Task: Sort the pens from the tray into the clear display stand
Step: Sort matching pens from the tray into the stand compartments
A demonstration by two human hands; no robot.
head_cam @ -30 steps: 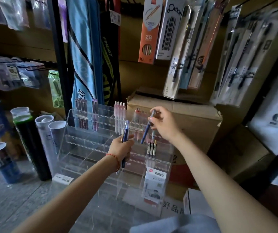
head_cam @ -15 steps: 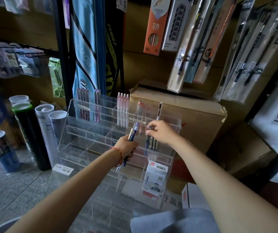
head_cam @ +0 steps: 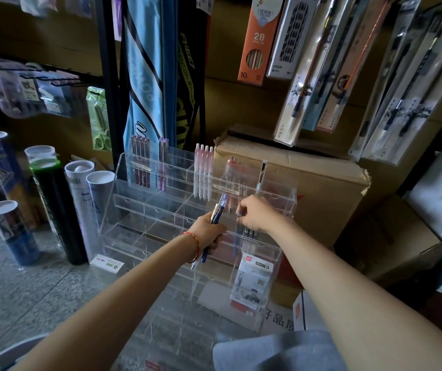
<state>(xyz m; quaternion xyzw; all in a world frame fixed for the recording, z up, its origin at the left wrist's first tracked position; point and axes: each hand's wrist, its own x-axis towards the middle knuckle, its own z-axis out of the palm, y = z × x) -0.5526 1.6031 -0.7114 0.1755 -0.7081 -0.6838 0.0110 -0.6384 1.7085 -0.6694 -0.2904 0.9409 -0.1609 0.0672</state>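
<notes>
While cardboard tubes (head_cam: 78,210) stand at far L, the clear display stand (head_cam: 145,210) fills the centre, its top tier part-stocked, e.g. w/ pink pens (head_cam: 203,170). L hand (head_cam: 210,231): fingers clamped round a small bundle of spare pens (head_cam: 221,210), held just in front of the middle tiers. R hand (head_cam: 257,214): fingers pinched together on the top end of one blue pen (head_cam: 237,234), which is already inside a right-column compartment, just beside short dark pens (head_cam: 250,232). Step in hand, prob.: seating this pen. Next move calls for release, then drawing one pen from the L bundle w/o spilling the rest. Hidden: tray not in view; bundle count unclear; pen tip blurred behind acrylic; cardboard box (head_cam: 308,183) at R partly masked by the stand.
</notes>
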